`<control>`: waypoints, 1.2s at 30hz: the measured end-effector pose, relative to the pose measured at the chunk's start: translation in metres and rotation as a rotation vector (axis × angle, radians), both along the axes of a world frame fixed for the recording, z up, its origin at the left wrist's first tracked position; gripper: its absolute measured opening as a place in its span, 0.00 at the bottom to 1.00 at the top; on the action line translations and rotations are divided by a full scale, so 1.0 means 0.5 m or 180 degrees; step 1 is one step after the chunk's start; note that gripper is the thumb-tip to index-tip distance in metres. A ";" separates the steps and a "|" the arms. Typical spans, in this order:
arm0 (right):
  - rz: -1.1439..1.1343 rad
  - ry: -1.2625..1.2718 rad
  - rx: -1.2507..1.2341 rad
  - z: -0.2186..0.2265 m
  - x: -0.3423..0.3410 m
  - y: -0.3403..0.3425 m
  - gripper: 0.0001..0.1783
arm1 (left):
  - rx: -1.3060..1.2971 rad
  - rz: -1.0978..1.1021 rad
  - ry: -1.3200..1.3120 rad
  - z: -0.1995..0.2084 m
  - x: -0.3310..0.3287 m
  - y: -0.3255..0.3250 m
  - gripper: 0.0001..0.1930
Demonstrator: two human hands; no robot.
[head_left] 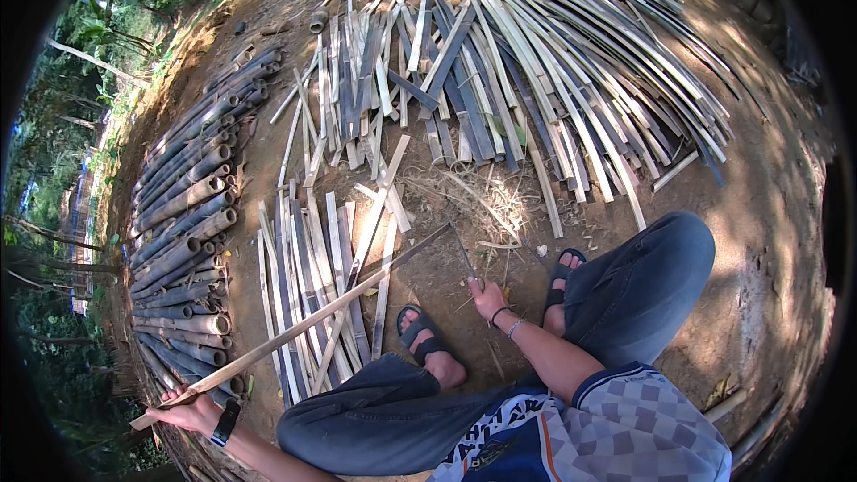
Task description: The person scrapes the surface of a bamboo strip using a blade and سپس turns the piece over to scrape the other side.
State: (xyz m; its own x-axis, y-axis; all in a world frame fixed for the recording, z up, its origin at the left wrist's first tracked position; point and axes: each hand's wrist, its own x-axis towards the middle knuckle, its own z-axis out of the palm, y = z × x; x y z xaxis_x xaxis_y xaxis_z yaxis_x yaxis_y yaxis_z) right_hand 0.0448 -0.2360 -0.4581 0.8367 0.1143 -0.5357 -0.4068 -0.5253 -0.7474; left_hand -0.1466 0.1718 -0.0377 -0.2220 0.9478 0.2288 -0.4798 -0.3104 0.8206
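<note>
A long split bamboo strip (295, 330) slants across in front of me, from low on the left up to the middle. My left hand (189, 412) is closed round its near end. My right hand (488, 298) grips the handle of a knife (465, 254) with a thin dark blade. The blade points away from me, and its tip meets or overlaps the far end of the strip; whether they touch I cannot tell. Between my sandalled feet and the far stacks lie curly bamboo shavings (486, 201).
Several loose bamboo strips (308, 259) lie under and beside the held strip. Larger heaps of split bamboo (571, 98) spread across the far ground. Whole bamboo poles (192, 205) are stacked at the left, with greenery (62, 125) beyond. My bent knees flank the work.
</note>
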 end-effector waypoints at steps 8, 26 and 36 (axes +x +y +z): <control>0.0286 -0.0271 0.0079 0.017 -0.019 0.003 0.34 | 0.0090 0.0196 0.0039 0.007 0.018 -0.016 0.27; 0.0522 -0.0216 -0.0080 0.004 -0.020 -0.003 0.33 | 0.0260 -0.0333 -0.0138 0.023 -0.030 -0.060 0.30; 0.0479 -0.0074 -0.0062 -0.015 -0.010 0.001 0.34 | 0.0268 -0.0338 -0.0158 0.015 -0.031 -0.053 0.31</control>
